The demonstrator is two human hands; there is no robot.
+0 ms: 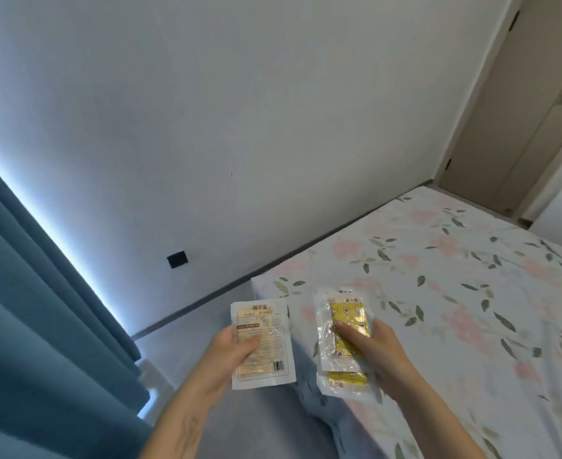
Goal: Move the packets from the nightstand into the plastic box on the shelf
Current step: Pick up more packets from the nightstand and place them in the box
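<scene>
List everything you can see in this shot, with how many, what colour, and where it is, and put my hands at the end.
white packet: one, white with an orange panel and printed text, held up left of centre.
yellow packets: at least two overlapping, clear wrap with yellow patterned inserts, held over the corner of the bed.
bed: one, pale sheet with pink flowers and green leaves, on the right.
curtain: one, teal, along the left edge.
wall: one, white, behind everything.
wall socket: one, black, low on the wall.
door: one, beige with a black handle, top right.
floor: grey, between curtain and bed.
left hand: grips the white packet.
right hand: holds the yellow packets.
</scene>
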